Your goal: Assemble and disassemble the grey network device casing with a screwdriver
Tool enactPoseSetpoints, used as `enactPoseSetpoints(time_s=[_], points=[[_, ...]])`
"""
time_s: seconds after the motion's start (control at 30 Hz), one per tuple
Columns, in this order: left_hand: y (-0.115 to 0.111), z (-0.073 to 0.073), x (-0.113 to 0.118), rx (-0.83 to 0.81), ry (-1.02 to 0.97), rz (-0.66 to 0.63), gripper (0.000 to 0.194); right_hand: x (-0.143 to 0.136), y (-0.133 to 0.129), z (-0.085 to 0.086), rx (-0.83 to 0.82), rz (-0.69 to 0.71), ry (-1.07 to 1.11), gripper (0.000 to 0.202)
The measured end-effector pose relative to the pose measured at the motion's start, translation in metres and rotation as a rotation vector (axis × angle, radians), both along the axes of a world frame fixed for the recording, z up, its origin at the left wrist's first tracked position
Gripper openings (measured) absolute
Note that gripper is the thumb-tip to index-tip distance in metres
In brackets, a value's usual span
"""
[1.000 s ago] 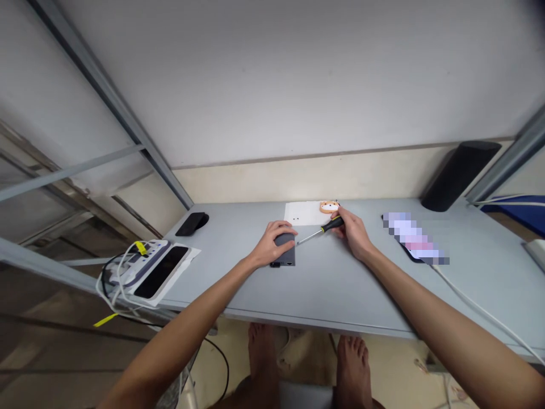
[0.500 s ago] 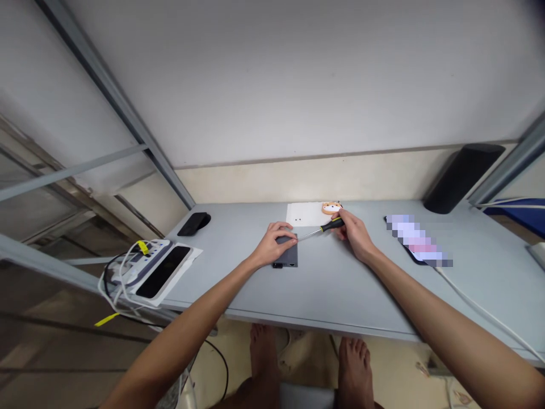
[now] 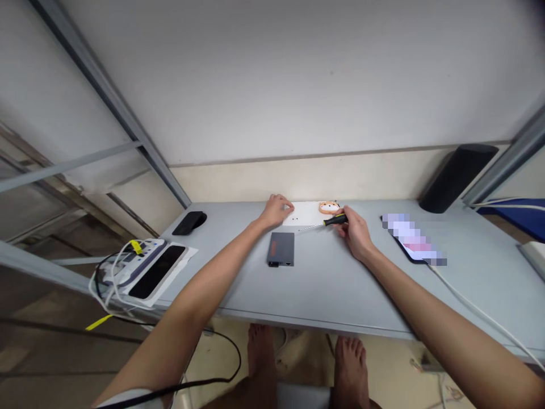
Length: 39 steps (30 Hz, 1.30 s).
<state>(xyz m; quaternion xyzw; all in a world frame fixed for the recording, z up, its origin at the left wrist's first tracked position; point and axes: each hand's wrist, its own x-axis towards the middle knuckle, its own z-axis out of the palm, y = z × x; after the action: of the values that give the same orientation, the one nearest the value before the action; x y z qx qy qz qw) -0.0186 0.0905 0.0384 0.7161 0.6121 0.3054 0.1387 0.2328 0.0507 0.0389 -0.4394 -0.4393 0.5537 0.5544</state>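
Note:
My right hand (image 3: 356, 230) grips the black and yellow handle of a screwdriver (image 3: 335, 220), whose thin metal shaft points left above the desk. At the left edge of a white sheet (image 3: 309, 213) is my left hand (image 3: 276, 210), thumb and fingers pinched together; whatever they may hold is too small to make out. Two tiny dark pieces (image 3: 295, 218), perhaps screws, lie on that sheet beside the fingertips. A flat dark grey box (image 3: 281, 248) with orange marking and ports along its near edge rests on the desk, untouched, below the screwdriver tip.
An orange and white animal-face item (image 3: 328, 208) sits on the sheet's right end. Rightward lie a lit phone (image 3: 411, 238) on a white cable and a black cylinder (image 3: 457, 179). A power strip (image 3: 138, 261), a dark phone (image 3: 157, 272) and a black object (image 3: 188, 223) are at left.
My left hand has left the grey box and moved up to the white sheet, uncovering the box. The screwdriver tip has come away from the box, still in my right hand.

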Motion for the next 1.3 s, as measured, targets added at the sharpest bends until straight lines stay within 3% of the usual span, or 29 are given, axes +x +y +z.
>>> enactPoseSetpoints(time_s=[0.27,0.67,0.93,1.3], points=[[0.002,-0.007,-0.007,-0.077,0.102,-0.081,0.013,0.000,0.005,-0.007,0.018,0.013,0.009,0.035],[0.000,-0.016,-0.018,-0.047,0.143,-0.141,0.021,-0.001,0.001,0.000,-0.028,0.017,0.010,0.031],[0.005,-0.014,-0.010,-0.055,0.179,-0.205,0.023,-0.001,0.001,-0.002,-0.006,0.011,0.008,0.029],[-0.005,-0.006,-0.025,-0.026,0.248,-0.215,0.024,0.000,0.002,-0.003,-0.003,0.031,0.017,0.033]])
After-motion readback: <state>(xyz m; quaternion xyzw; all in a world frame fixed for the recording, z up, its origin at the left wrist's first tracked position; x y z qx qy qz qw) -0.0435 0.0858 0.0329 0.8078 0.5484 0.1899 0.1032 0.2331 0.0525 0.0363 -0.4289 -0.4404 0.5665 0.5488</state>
